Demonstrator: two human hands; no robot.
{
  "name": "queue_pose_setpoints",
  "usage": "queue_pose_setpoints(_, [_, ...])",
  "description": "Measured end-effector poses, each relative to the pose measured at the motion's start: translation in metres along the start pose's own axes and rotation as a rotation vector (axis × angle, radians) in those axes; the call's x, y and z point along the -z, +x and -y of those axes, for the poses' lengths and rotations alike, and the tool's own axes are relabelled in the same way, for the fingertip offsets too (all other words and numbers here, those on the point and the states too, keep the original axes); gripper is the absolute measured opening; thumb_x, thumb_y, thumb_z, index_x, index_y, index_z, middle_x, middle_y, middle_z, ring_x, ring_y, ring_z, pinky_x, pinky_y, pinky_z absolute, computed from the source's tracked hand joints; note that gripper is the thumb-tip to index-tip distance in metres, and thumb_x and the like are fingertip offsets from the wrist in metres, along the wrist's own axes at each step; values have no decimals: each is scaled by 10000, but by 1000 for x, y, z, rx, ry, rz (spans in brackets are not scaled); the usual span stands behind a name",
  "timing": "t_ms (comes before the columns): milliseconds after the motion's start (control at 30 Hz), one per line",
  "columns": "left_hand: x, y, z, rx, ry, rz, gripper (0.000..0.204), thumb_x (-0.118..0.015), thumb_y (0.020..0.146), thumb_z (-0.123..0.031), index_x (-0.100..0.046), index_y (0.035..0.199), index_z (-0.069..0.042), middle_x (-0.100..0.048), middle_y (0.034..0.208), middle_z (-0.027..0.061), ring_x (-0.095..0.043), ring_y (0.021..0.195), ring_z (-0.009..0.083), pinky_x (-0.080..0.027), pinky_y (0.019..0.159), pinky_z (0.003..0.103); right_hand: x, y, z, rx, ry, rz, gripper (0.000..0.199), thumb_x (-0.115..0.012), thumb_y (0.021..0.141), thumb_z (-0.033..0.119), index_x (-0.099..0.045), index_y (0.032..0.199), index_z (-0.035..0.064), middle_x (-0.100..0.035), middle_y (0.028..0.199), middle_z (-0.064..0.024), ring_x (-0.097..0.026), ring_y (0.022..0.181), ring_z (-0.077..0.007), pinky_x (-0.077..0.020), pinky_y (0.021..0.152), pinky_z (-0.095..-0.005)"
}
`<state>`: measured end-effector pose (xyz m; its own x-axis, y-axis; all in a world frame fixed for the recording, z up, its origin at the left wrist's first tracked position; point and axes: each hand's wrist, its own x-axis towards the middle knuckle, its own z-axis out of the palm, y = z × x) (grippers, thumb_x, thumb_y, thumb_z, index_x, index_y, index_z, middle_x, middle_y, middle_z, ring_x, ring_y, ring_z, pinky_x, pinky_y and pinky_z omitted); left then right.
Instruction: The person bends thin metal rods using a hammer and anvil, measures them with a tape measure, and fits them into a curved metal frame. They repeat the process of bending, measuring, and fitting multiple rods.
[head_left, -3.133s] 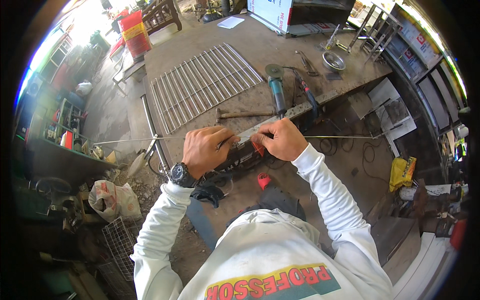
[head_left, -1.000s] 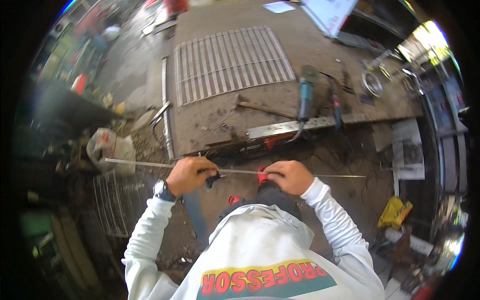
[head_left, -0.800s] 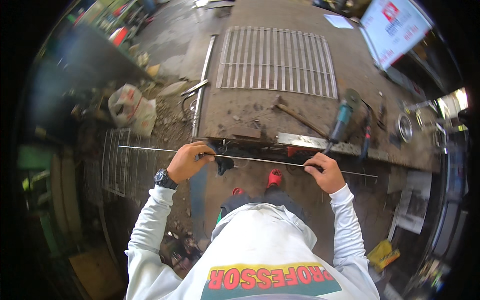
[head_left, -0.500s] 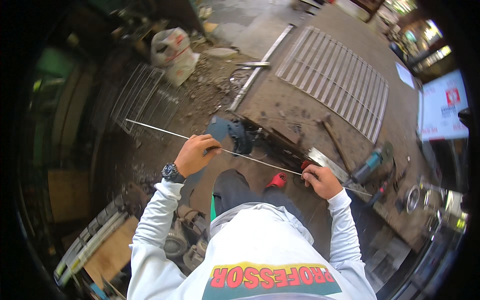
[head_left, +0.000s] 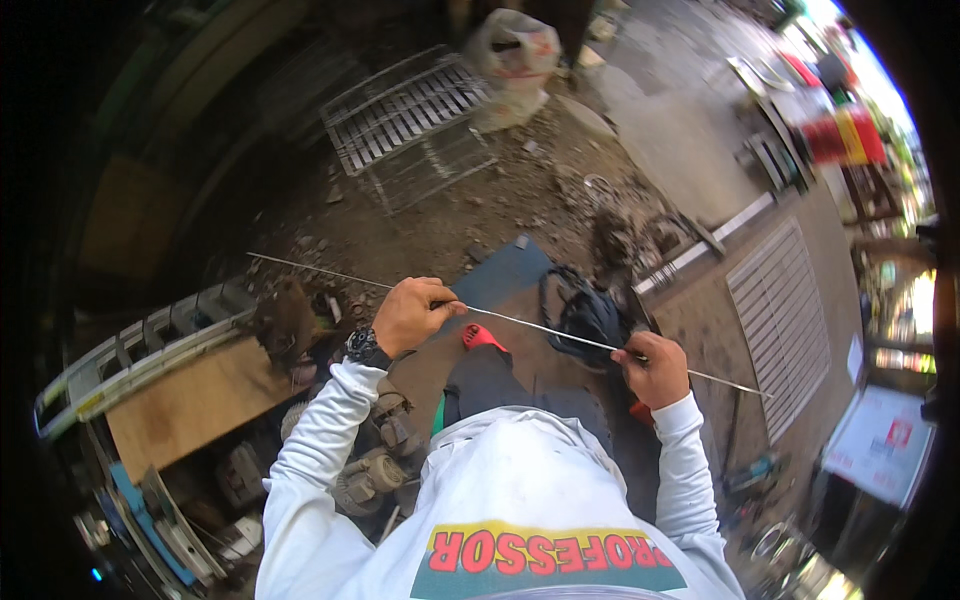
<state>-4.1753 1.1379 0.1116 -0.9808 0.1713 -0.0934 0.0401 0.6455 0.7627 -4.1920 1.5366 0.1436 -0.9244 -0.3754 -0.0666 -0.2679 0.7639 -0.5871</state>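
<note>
Crosswise, a thin silvery metal rod (head_left: 540, 327) spans the space before a worker in a white long-sleeved top (head_left: 530, 460), gripped by two bare hands well apart. The left hand (head_left: 410, 315), with a black watch (head_left: 365, 348) at its wrist, has thumb and fingers clamped on the rod; the right hand (head_left: 655, 370) pinches it nearer the right end. The step in hand appears to be handling the rod above the floor. Its left end points past a tan wooden board (head_left: 190, 400); its right end overlaps, in view, a barred metal grate (head_left: 785, 325) on a brown worktable (head_left: 690, 310), though contact cannot be told. Beyond the rod, near its middle, sits a dark fabric bag (head_left: 582, 310); a white plastic sack (head_left: 515, 60) stands farther off. Any next move would call for both grips staying firm and the long ends kept clear.
</note>
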Motion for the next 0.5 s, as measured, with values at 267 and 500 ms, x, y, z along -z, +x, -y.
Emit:
queue_pose_setpoints(267, [112,-65,104,287,57,-259,235,-784,848,-304,-815,906,-79,-735,859,127,-697,836,346,-538,747,422,-83,133,129,198,-91,149,219,-761,839,243,-630,780,78,-647,793,-136,-643,772,-397,-484,666,-492])
queue_pose_setpoints(500, [195,-123,163,396,-123,-375,226,-782,870,-293,-817,951,-84,-759,891,134,-730,856,313,-553,770,413,-139,250,190,336,155,459,88,-769,797,108,-712,801,41,-658,786,-171,-658,738,-375,-508,662,-425])
